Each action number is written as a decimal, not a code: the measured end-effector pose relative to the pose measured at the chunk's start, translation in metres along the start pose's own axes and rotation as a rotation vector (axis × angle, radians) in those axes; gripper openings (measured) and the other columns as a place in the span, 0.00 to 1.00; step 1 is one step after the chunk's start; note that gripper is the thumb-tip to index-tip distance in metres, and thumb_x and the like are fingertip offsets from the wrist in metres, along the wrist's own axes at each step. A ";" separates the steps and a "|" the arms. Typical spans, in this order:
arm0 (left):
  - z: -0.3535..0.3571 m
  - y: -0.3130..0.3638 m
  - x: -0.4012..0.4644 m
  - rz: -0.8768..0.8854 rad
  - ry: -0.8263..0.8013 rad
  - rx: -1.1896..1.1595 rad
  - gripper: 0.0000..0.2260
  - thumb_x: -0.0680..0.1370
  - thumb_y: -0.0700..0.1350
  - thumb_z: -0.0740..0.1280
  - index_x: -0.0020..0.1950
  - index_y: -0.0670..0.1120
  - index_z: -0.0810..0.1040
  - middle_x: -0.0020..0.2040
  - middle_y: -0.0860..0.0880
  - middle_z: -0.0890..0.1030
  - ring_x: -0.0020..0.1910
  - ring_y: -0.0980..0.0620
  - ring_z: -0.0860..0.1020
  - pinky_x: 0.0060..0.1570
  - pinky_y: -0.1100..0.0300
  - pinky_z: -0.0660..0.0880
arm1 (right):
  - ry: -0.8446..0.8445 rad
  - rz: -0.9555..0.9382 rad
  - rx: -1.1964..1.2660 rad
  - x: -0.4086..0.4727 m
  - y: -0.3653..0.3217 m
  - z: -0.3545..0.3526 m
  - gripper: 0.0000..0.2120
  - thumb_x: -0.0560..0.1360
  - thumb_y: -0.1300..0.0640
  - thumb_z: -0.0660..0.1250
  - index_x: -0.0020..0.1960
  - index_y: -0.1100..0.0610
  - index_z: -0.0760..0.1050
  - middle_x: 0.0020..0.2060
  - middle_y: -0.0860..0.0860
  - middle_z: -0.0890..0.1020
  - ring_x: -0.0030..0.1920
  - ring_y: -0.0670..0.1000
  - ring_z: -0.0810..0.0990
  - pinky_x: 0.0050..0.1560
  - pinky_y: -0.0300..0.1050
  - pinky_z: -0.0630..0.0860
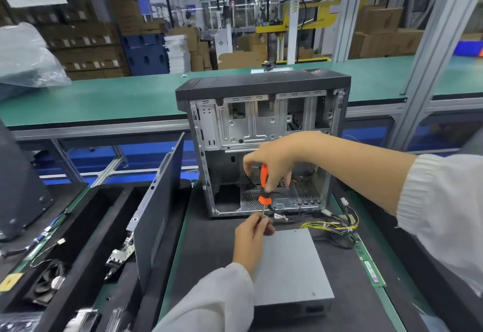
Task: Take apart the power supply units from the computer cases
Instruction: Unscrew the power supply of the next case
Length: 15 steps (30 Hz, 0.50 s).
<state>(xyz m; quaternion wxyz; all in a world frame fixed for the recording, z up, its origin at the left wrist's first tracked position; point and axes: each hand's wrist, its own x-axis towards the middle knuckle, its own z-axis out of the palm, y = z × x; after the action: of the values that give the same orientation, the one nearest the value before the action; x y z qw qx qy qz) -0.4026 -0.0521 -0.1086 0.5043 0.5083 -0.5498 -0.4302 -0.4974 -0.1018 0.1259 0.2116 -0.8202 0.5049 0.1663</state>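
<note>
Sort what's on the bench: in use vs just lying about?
In use: PSU, open case, screwdriver held by right hand, left hand pinching its shaft, PSU cables.
Lying about: side panel, fan, RAM sticks, bagged item.

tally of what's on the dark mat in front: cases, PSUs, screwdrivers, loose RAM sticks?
Computer case: 1, open side facing the camera
Power supply unit: 1, lying flat on the mat
Screwdriver: 1, right hand on the handle, left hand at the shaft
RAM sticks: 2, along the mat's right edge
Total: 5
</note>
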 end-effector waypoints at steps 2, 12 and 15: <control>-0.004 0.001 0.005 -0.033 -0.027 -0.028 0.09 0.80 0.34 0.63 0.44 0.42 0.80 0.38 0.44 0.83 0.39 0.50 0.81 0.48 0.61 0.79 | 0.022 0.087 -0.012 0.001 -0.004 0.002 0.25 0.73 0.40 0.68 0.58 0.59 0.69 0.44 0.56 0.77 0.32 0.52 0.82 0.31 0.42 0.79; -0.044 0.014 0.022 -0.089 -0.320 -0.052 0.11 0.80 0.31 0.62 0.54 0.42 0.80 0.46 0.45 0.84 0.46 0.55 0.83 0.50 0.61 0.79 | 0.105 -0.109 -0.352 0.008 -0.008 0.010 0.13 0.74 0.67 0.63 0.57 0.57 0.76 0.54 0.54 0.76 0.48 0.54 0.76 0.39 0.42 0.72; -0.046 0.012 0.024 -0.058 -0.284 0.017 0.09 0.78 0.30 0.64 0.52 0.39 0.82 0.48 0.41 0.84 0.47 0.52 0.84 0.54 0.57 0.79 | 0.089 -0.138 -0.250 0.006 -0.008 0.005 0.12 0.73 0.56 0.71 0.55 0.54 0.74 0.50 0.52 0.77 0.46 0.54 0.79 0.40 0.44 0.76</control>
<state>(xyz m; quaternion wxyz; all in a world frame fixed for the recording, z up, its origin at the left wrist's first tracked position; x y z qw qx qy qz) -0.3583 -0.0727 -0.0882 0.4044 0.4621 -0.6043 -0.5077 -0.4884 -0.1006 0.1203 0.0963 -0.8794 0.4315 0.1766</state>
